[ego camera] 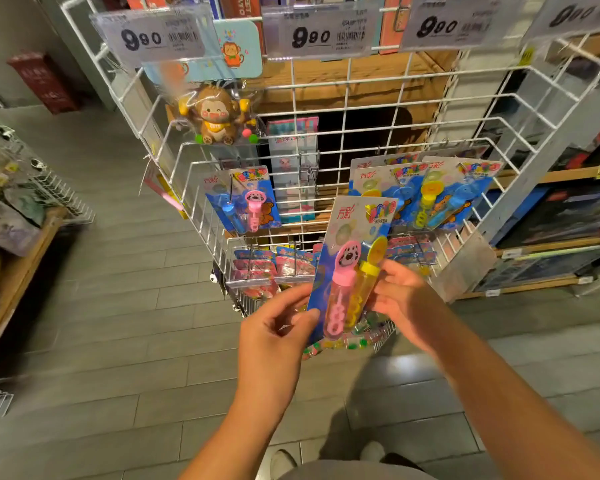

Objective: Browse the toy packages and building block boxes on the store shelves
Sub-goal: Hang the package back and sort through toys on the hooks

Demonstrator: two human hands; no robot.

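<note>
Four price tags (315, 33) hung above; one monkey toy (216, 116); two hands (274, 330) held one bubble-wand package (352, 268).

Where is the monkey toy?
The monkey toy hangs at the upper left of the white wire rack, under the leftmost price tag and above a hanging bubble wand pack.

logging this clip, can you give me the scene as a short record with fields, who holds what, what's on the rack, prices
setting: store aisle, white wire rack
held item: bubble wand package, pink and yellow wands
left hand: grips the package's lower left edge
right hand: grips its right side by the yellow wand
same packages on hooks: one at left, several at right
other toy: bagged monkey toy, upper left of rack
price tags: read 9.90
floor: grey tiles
</note>
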